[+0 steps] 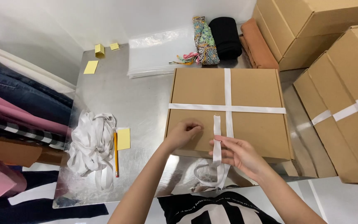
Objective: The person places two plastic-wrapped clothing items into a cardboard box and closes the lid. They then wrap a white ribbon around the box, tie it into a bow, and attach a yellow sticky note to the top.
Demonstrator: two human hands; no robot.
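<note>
A flat brown cardboard box [228, 112] lies closed on the shiny metal counter [141, 103], bound by a cross of white ribbon [228, 108]; what it holds cannot be seen. The right hand [239, 153] sits at the box's near edge, its fingers [224, 141] pinched on a loose strip of white ribbon [217, 143] that lies up over the lid just beside the lengthwise band and hangs down off the front edge. The left hand [183, 133] rests on the lid to the left, fingers curled shut — whether they hold anything is hidden.

Left of the box lie a heap of white ribbon [90, 143], a pencil [115, 153] and a yellow note [124, 138], with bare counter between heap and box. At the far edge sit clear plastic bags [158, 52], folded fabrics [224, 39] and more yellow notes [91, 66]. Stacked cardboard boxes [344, 91] crowd the right side and run out of frame — one is tied with ribbon. Folded clothes [17, 116] are cut off at the left.
</note>
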